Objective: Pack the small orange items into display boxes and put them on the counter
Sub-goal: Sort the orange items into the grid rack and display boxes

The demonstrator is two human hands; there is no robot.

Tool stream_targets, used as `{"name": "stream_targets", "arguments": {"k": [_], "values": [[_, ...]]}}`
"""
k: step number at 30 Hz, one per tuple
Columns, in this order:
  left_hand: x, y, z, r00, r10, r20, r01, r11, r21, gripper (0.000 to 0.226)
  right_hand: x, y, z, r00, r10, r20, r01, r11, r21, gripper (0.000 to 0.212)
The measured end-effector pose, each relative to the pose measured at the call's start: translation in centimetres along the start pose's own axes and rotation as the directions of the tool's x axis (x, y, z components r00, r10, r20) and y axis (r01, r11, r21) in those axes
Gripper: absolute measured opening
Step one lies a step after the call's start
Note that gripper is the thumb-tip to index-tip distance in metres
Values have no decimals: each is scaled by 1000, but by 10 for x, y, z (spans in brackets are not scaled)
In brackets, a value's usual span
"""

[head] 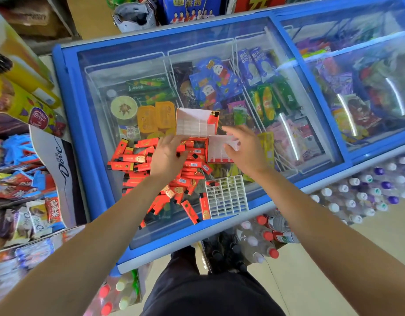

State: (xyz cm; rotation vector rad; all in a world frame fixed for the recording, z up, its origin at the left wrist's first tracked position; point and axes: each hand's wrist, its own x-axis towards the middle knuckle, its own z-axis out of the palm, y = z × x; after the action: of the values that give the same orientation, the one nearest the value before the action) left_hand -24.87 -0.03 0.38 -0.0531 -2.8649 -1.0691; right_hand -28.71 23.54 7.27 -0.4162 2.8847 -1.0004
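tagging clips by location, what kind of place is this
Most likely a small grocery or convenience shop. A glass-topped chest freezer holds packaged ice creams, wrapped snacks crowd the shelves beside it, and packs of bottled drinks sit on the floor.

1. L arm: bare left forearm [94, 229] enters from lower-left corner and runs up-right, nearly straight; no sleeve in view.
2. L wrist: in line w/ forearm, no marked bend.
3. Bare left hand [168, 156]: palm down, back of hand to camera. Fingers [181, 142] spread and only slightly bent, pointing fwd-right. No grip seen.
4. R arm: bare right forearm [322, 213] enters from lower-right corner and runs up-left, straight; no sleeve.
5. R wrist: bent slightly inward.
6. Bare right hand [244, 147]: palm down, fingers pointing left. Fingertips motion-blurred; whether they pinch anything can't be determined.
7. Hands near each other, not touching; R slightly further fwd than L.
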Motion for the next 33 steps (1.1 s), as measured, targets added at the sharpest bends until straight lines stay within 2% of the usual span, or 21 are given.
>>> {"name": "stream_targets", "arguments": {"k": [3,6,8,12,16,20,23,27,30,33], "values": [[-12,8,9,993,82,90,-94,985,145,35,-42,1,10,997,58,58,-63,993,95,37],[-12,18,12,966,-6,260,-91,928,361,49,-75,2,26,978,118,171,-144,978,149,40],[-9,21,13,951,-57,304,-85,898,433,52,-89,2,36,962,151,229,-189,969,157,42],[-4,27,14,944,-80,321,-65,906,418,40,-100,2,53,955,196,223,-232,961,147,38],[-5,33,16,945,-50,324,-84,919,386,24,-98,0,61,963,204,178,-229,964,134,21],[-12,34,17,929,-67,364,-93,910,403,38,-97,2,63,975,193,114,-201,977,64,20],[-15,33,18,928,-93,361,-66,911,406,38,-95,7,63,981,192,38,-193,981,23,21],[-23,27,17,968,-40,247,-33,958,285,33,-90,12,62,976,219,-2,-219,975,31,25],[-31,24,6,990,24,139,-32,998,55,27,-87,7,57,970,238,44,-241,966,94,31],[-41,29,-11,992,61,111,-39,981,-190,30,-88,3,50,972,231,43,-235,961,148,43]]}}
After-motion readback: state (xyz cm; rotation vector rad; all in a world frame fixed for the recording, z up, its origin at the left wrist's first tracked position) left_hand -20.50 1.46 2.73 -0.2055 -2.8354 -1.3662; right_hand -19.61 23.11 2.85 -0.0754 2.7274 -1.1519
